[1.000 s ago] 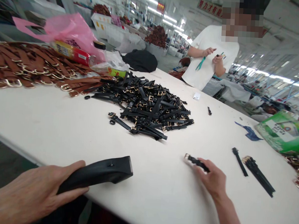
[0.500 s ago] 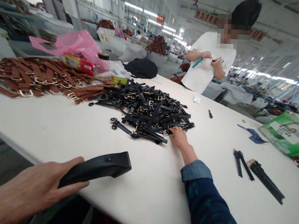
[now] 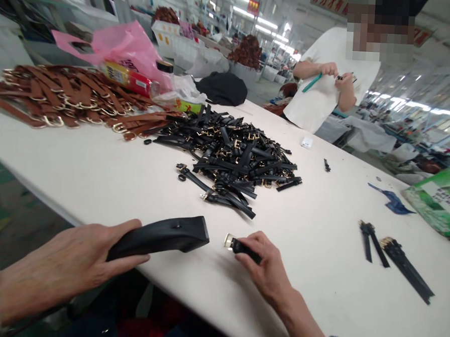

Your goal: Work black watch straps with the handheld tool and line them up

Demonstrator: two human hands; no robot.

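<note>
My left hand (image 3: 77,256) is closed around a black handheld tool (image 3: 161,235), shaped like a hair clipper, with its wide end pointing right. Across a small gap, my right hand (image 3: 267,266) pinches a short black buckle strap (image 3: 243,249) between thumb and fingers. Its gold buckle (image 3: 228,241) sticks out towards the tool; the strap's tail is hidden by the hand. Beyond both hands a heap of black buckle straps (image 3: 244,159) lies on the white table (image 3: 107,182).
Brown buckle straps (image 3: 78,98) lie at the far left beside a pink bag (image 3: 126,45) and a red bottle (image 3: 137,83). More black straps (image 3: 406,268) and a green box (image 3: 440,200) are at the right. A co-worker in a white shirt (image 3: 320,83) stands across the table.
My right hand has drawn back from the heap towards me with a black strap in its grip. The left hand keeps hold of the tool.
</note>
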